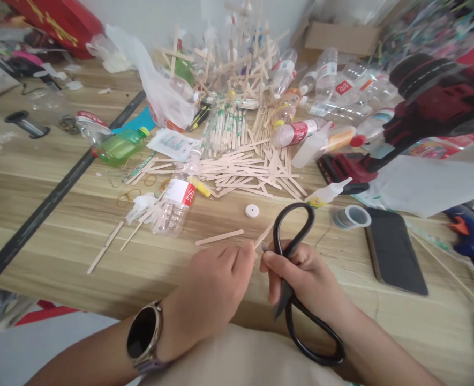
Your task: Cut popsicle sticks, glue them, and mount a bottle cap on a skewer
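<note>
My left hand, with a watch on its wrist, is closed on a thin wooden stick that pokes out past the thumb side. In my right hand is a pair of black-handled scissors, gripped near the pivot, one handle loop pointing up and the other down. The fingertips of both hands are close together in front of my body. Just beyond them lies a single craft stick on the wooden table. A small white disc rests a little farther off.
A heap of craft sticks spreads across the middle, with plastic bottles around it. To the right are a glue bottle, a wire spool, a phone, a red power tool and a blue glue gun.
</note>
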`<act>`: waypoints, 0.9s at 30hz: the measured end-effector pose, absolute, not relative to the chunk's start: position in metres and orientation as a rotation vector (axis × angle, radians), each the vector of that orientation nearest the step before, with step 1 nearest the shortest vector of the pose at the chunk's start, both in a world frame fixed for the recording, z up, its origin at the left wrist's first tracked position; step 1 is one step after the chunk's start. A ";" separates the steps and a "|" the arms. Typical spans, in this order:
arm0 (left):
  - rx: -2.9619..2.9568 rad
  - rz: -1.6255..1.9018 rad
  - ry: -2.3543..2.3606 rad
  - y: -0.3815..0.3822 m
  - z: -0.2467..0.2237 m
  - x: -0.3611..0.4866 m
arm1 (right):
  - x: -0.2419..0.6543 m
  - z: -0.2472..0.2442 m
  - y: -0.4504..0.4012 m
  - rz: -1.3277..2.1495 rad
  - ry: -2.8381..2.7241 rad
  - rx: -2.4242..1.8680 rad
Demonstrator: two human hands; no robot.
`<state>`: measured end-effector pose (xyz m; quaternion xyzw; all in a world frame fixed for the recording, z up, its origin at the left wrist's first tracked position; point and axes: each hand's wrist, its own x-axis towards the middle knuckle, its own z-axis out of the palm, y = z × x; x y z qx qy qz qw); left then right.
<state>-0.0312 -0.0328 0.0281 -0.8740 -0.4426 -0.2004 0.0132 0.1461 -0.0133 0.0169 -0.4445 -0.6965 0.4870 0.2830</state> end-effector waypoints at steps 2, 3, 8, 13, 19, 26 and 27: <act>-2.730 -0.622 -1.398 -0.032 0.027 -0.032 | 0.147 0.018 -0.012 1.112 -1.969 -1.184; -2.744 -0.609 -1.420 -0.033 0.026 -0.032 | 0.148 0.019 -0.010 0.910 -2.048 -1.166; -2.820 -0.523 -1.542 -0.034 0.025 -0.032 | 0.155 0.021 -0.004 0.221 -2.290 -0.973; -2.778 -0.636 -1.457 -0.033 0.027 -0.032 | 0.147 0.021 -0.007 1.000 -2.009 -1.149; -2.839 -0.631 -1.479 -0.032 0.027 -0.034 | 0.153 0.020 -0.006 0.572 -2.133 -1.099; -2.792 -0.658 -1.446 -0.032 0.028 -0.033 | 0.147 0.022 -0.010 0.703 -2.111 -1.172; -2.798 -0.655 -1.463 -0.032 0.028 -0.034 | 0.147 0.022 -0.010 0.546 -2.156 -1.141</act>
